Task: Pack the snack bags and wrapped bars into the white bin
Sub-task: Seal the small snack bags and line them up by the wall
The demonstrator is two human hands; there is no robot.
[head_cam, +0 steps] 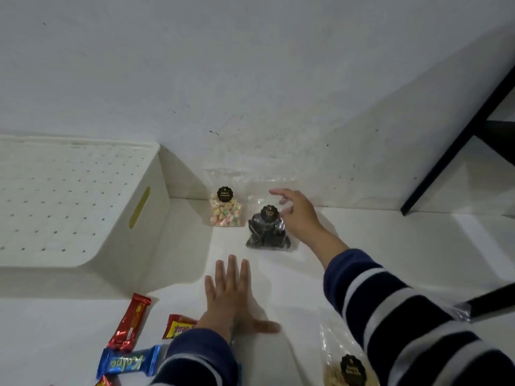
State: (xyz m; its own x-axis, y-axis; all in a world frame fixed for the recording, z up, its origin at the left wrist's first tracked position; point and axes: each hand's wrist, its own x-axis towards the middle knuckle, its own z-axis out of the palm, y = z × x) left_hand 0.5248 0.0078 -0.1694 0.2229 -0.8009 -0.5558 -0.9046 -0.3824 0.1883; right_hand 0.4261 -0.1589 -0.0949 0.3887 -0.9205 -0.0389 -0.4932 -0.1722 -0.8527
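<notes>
The white bin [78, 201] sits at the left on the white bench [376, 260], its holed floor bare as far as the view shows, so packing looks barely begun. Everything to be packed lies outside it.

The right hand [299, 215] reaches out over the bag of dark snacks [267, 229], which stands near the wall. Its fingers [278, 193] are spread and only loosely bent around the clear top of the bag; whether they already touch the plastic is hard to tell, since the film is almost see-through there. They have not closed on it. The left hand [231, 291] lies flat on the bench with straight fingers, holding nothing.

Just left of the dark bag stands the bag of coloured puffs [225, 210], close to the bin's handle side. A third bag of pale snacks [348, 369] is cut off at the lower edge, under the right sleeve. The wrapped bars lie at lower left: a red bar [131, 321], a blue bar [129, 362] and a yellow-and-red bar [179, 327] partly under the left sleeve.

The step in hand looks like picking up the first bag. The next move calls for pinching the loose top firmly, as slack film may slip, then carrying it left over the rim.
</notes>
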